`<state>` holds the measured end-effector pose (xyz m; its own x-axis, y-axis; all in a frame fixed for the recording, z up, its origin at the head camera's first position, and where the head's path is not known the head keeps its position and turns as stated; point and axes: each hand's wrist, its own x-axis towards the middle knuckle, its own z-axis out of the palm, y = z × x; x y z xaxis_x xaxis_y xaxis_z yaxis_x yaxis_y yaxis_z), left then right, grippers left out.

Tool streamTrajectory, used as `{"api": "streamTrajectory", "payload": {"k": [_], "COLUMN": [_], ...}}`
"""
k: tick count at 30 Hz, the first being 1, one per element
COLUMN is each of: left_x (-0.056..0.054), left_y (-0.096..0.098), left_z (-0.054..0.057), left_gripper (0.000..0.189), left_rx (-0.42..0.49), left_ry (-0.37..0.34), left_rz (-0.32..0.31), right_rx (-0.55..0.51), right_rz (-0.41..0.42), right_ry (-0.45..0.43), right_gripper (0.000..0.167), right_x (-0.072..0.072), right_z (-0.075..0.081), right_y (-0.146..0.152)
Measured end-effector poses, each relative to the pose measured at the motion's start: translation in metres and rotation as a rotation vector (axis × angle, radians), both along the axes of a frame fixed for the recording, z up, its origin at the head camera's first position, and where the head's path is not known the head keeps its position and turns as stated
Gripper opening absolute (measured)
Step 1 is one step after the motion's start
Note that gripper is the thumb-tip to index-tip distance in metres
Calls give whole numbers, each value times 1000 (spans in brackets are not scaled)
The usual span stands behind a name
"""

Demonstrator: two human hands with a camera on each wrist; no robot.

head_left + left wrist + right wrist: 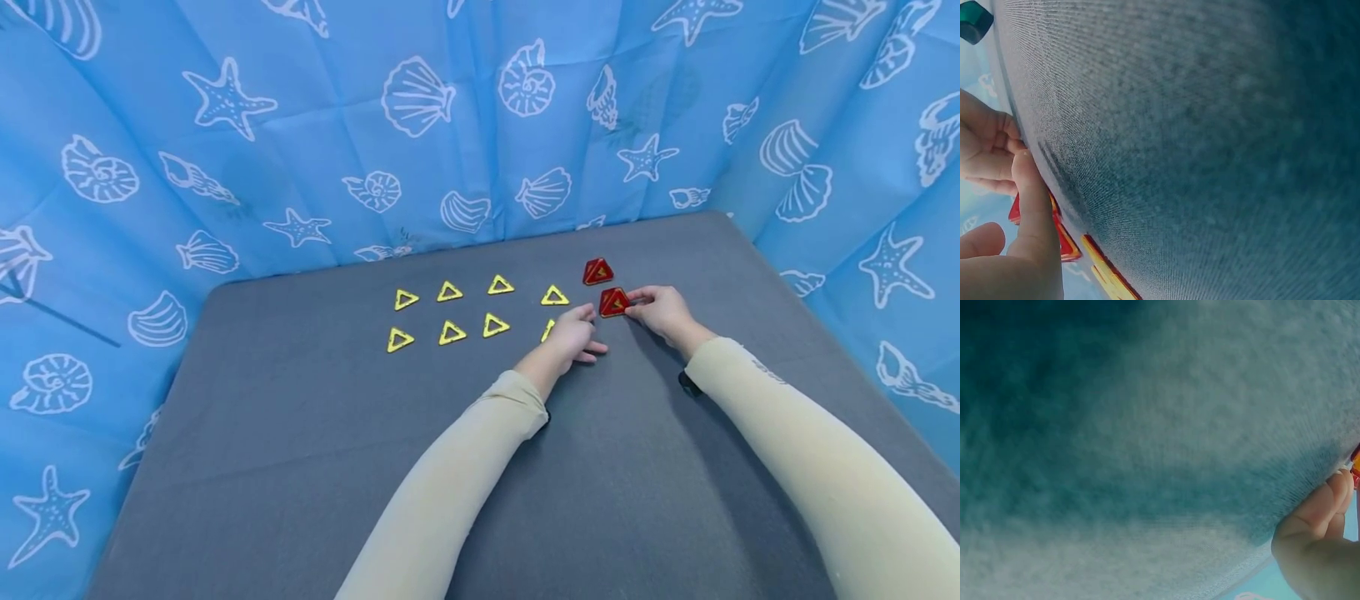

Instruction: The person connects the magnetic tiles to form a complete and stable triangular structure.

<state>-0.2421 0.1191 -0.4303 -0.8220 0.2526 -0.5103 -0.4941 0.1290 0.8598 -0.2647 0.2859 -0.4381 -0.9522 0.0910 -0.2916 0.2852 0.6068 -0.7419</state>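
Note:
In the head view, my right hand [663,312] pinches the right edge of a red triangular piece [613,302] with yellow markings, which lies on the grey cloth. Just left of that piece is my left hand [572,335], its fingers extended and holding nothing. Partly hidden under the left hand is a yellow triangle frame [548,330]. A second red triangular piece [597,271] lies just behind the first. In the right wrist view only a sliver of red and yellow shows beyond the right hand's fingers [1329,503].
Yellow triangle frames lie in two rows to the left, among them a back-row one [448,291] and a front-row one [452,332]. The grey cloth-covered table [300,467] meets a blue shell-print curtain [315,150] at its back and sides.

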Motion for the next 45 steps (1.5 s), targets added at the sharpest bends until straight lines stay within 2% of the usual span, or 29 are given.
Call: {"api": "streamTrajectory", "payload": {"k": [4,10,16,21,26,30,37,45], "left_x": [1,6,12,20,28,34,45,63], "left_y": [-3,-15,-39,-68,-102,-128,-171,-217], "left_z": [2,9,12,12,12,13,14,16], "left_gripper": [47,47,47,47,48,49,51,53], "left_rx": [1,-2,3,-73,-115,-154,-185,-253], "left_ry": [12,71,174,290,362,390,389,435], "left_rz": [0,-26,-83,-124,-105,-93,-66,-23], "right_rx": [7,6,-22,32,54,35,-24,-92], "right_rz": [7,5,-15,-60,-37,-22,14,31], "right_ry": [6,20,38,78,119,128,116,127], "right_gripper": [33,33,37,39,39,37,39,40], "right_x": [0,2,7,16,27,35,48,58], "right_z": [3,7,9,16,23,30,40,46], "right_y": [-4,-8,-7,-7,-10,-17,-32,-56]}}
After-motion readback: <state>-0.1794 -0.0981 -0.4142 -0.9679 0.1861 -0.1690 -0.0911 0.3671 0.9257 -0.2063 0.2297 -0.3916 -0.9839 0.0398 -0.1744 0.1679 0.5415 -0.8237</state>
